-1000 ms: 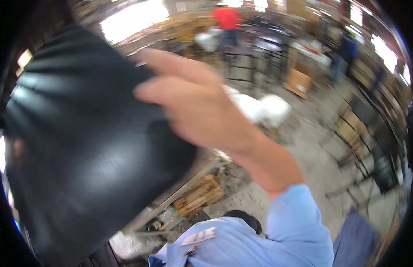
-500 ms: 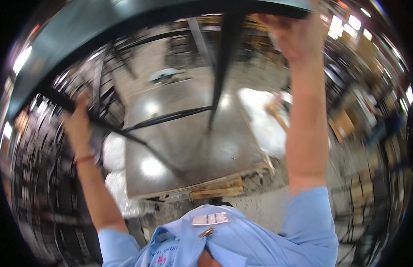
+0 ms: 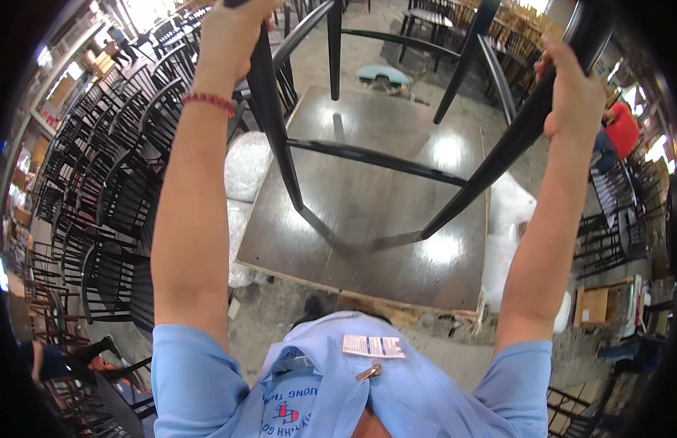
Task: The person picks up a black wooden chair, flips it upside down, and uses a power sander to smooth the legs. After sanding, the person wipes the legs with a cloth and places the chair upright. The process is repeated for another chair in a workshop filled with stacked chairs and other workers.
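Observation:
In front of me, both my hands hold up a black wooden chair (image 3: 379, 161) with round tapered legs and crossing stretchers; its seat and back lie outside the picture. My left hand (image 3: 235, 38), a red bead bracelet at its wrist, wraps round the top of the near left leg. My right hand (image 3: 576, 93) is closed round the upper part of the near right leg. The legs point down over a low, dark glossy tabletop (image 3: 368, 266). The near leg tips meet their reflections there or almost do; a small gap shows under the far left leg.
Rows of black spindle-back chairs (image 3: 119, 201) fill the left side. Plastic-wrapped white bundles (image 3: 247, 168) flank the table. A person in red (image 3: 622, 131) is at the far right, above a cardboard box (image 3: 593, 305). Beyond the table a pale blue-green object (image 3: 383, 75) lies on the floor.
The chair has turned and levelled, so all its legs now point down at the tabletop. My left hand has risen and moved right; my right hand has shifted right and down.

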Demonstrator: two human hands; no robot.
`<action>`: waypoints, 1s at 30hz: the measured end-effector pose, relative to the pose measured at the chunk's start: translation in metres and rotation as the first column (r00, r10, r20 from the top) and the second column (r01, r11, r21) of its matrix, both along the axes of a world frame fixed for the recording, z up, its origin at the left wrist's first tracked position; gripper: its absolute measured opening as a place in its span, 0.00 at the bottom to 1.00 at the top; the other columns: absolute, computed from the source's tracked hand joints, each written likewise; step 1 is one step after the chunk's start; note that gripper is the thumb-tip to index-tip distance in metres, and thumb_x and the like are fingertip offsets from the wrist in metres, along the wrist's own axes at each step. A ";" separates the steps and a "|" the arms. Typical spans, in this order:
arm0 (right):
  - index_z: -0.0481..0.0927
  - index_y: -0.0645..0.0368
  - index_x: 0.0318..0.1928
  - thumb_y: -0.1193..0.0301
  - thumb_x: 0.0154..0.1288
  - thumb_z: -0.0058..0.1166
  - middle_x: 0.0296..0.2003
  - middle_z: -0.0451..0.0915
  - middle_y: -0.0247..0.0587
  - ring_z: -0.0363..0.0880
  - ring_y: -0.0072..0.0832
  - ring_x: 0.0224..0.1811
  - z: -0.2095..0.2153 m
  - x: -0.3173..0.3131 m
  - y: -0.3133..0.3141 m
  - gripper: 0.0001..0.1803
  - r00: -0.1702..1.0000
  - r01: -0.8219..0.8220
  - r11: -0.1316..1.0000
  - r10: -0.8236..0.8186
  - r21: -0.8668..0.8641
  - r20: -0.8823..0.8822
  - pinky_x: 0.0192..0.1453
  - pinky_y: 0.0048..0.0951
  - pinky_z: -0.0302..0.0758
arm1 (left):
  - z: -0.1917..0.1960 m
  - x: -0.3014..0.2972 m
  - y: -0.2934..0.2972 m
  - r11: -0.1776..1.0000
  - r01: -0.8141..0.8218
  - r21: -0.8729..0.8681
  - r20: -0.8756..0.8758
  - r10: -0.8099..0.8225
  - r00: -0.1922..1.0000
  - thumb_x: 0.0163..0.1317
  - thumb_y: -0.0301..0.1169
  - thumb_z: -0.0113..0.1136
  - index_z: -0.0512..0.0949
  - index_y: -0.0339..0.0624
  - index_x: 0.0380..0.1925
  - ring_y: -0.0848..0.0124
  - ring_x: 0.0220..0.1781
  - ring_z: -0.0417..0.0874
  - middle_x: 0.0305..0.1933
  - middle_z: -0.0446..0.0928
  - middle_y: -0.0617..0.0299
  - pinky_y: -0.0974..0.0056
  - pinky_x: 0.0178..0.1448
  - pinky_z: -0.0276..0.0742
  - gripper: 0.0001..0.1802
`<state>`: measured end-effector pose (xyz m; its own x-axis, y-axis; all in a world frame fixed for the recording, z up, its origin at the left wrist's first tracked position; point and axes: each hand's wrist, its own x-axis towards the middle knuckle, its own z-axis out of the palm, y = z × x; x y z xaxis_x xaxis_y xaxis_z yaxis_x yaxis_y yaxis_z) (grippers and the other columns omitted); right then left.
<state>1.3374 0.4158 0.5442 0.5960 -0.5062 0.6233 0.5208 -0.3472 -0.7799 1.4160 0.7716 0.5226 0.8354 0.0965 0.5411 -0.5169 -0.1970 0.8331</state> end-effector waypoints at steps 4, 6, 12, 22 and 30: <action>0.80 0.61 0.30 0.61 0.52 0.69 0.24 0.78 0.35 0.78 0.22 0.24 -0.006 0.011 -0.002 0.16 0.999 -0.035 0.997 0.036 0.063 -0.018 0.29 0.23 0.74 | -0.002 0.028 0.007 0.998 -0.056 0.009 -0.112 0.056 0.992 0.53 0.37 0.68 0.78 0.38 0.30 0.68 0.20 0.79 0.20 0.77 0.57 0.62 0.23 0.77 0.14; 0.80 0.62 0.30 0.61 0.52 0.69 0.24 0.79 0.35 0.79 0.23 0.24 -0.006 0.013 -0.008 0.17 1.000 -0.004 0.998 0.004 0.065 -0.012 0.29 0.23 0.74 | -0.011 0.035 -0.005 0.996 0.048 -0.079 -0.015 -0.050 0.999 0.50 0.38 0.69 0.78 0.38 0.25 0.75 0.24 0.75 0.22 0.76 0.64 0.68 0.29 0.69 0.15; 0.78 0.62 0.32 0.54 0.60 0.60 0.21 0.77 0.34 0.76 0.22 0.23 -0.010 0.019 -0.012 0.21 0.998 0.057 0.997 -0.057 -0.051 -0.006 0.31 0.23 0.71 | -0.009 0.042 -0.014 0.988 -0.113 0.102 0.043 0.109 0.993 0.53 0.45 0.68 0.78 0.39 0.25 0.77 0.19 0.71 0.20 0.74 0.66 0.67 0.23 0.64 0.19; 0.67 0.64 0.62 0.61 0.61 0.64 0.45 0.79 0.50 0.81 0.35 0.45 0.093 -0.043 -0.035 0.34 0.897 0.437 0.763 -0.332 -0.476 0.292 0.50 0.31 0.78 | 0.088 0.004 0.022 0.977 -0.185 0.105 0.467 0.115 0.877 0.63 0.42 0.62 0.64 0.35 0.63 0.62 0.56 0.77 0.63 0.69 0.46 0.61 0.58 0.75 0.34; 0.78 0.55 0.47 0.63 0.62 0.60 0.43 0.81 0.37 0.81 0.35 0.44 0.131 -0.064 -0.053 0.16 0.770 0.630 0.279 -0.351 -0.725 0.533 0.45 0.33 0.75 | 0.141 -0.011 0.041 0.881 -0.342 0.328 0.614 0.076 0.786 0.64 0.39 0.61 0.74 0.41 0.55 0.66 0.53 0.79 0.58 0.74 0.56 0.62 0.55 0.75 0.23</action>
